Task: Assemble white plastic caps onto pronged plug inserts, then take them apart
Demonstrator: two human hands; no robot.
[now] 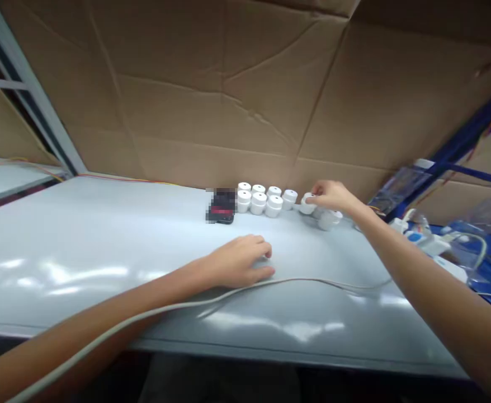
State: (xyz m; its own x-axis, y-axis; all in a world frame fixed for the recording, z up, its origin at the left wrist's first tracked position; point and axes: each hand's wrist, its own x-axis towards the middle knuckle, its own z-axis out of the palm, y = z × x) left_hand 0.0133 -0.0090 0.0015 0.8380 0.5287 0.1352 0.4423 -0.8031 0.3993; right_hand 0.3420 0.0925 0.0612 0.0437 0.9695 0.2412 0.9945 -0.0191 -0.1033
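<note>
The right hand, at two o'clock from the left hand, has its fingers pinched on a white pot, with the other pots at nine o'clock from it and a blurred pot at four o'clock, below the wrist. A low sweep of that wrist could tip the blurred pot, and a sideways push could topple the others towards the dark item. The left fingers, loosely curled, seem empty above the counter, though a jerk of that forearm could drag the cord crossing it
</note>
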